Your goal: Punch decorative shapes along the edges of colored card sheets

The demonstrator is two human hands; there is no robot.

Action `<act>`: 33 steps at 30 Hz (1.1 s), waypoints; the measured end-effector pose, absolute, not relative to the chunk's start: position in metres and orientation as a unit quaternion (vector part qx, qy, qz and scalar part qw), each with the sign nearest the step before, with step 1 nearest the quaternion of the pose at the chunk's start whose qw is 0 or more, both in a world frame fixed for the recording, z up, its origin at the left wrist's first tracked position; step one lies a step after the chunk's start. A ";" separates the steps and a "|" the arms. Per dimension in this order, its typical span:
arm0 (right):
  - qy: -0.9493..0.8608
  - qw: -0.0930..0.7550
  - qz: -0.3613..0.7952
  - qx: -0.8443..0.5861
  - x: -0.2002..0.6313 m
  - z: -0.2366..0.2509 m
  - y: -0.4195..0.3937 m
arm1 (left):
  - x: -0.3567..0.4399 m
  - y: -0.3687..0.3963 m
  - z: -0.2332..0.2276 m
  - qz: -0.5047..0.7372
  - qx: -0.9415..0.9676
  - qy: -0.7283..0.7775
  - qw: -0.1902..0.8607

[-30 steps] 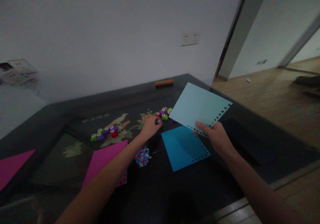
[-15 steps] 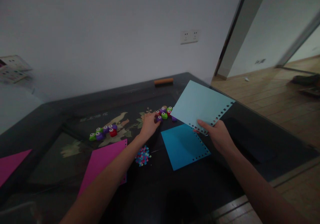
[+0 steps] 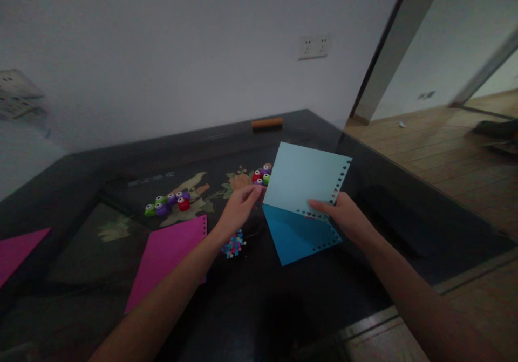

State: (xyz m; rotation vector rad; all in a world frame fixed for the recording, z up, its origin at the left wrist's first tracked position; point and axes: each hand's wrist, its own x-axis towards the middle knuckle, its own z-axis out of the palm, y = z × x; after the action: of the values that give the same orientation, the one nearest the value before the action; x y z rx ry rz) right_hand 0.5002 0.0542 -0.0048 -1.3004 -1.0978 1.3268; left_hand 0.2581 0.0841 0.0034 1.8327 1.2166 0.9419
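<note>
1. The dark tabletop point(image 3: 283, 308) carried a magenta sheet point(image 3: 165, 254), a blue sheet point(image 3: 297, 238) with one punched edge, and confetti point(image 3: 233, 244).
2. The light-blue sheet point(image 3: 299, 181), two edges already punched, was held above the blue sheet.
3. The right hand point(image 3: 343, 219) pinched its lower edge; the left hand point(image 3: 238, 208) fingers closed on a small punch, apparently purple, at its left corner.
4. Further punches point(image 3: 170, 204) lay unused.
</note>
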 end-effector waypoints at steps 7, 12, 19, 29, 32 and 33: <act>-0.522 0.391 0.558 -0.513 0.496 -0.007 0.053 | 0.254 0.050 0.001 0.306 0.645 0.463 0.525; -0.486 0.444 0.555 -0.508 0.496 -0.006 0.055 | 0.248 0.042 0.003 0.280 0.646 0.470 0.532; -0.454 0.519 0.527 -0.497 0.499 -0.011 0.060 | 0.251 0.037 0.006 0.263 0.626 0.455 0.576; -0.453 0.533 0.481 -0.529 0.504 -0.011 0.065 | 0.254 0.028 0.003 0.246 0.624 0.423 0.609; -0.448 0.532 0.480 -0.535 0.506 -0.011 0.065 | 0.253 0.022 0.006 0.232 0.652 0.454 0.561; -0.442 0.532 0.482 -0.537 0.506 -0.010 0.065 | 0.252 0.020 0.006 0.238 0.672 0.471 0.520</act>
State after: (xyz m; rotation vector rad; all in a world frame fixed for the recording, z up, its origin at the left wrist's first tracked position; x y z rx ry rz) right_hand 0.5064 0.0649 -0.0104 -1.2816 -1.0541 1.1492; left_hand 0.2519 0.0199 0.0062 1.6108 1.1297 0.5698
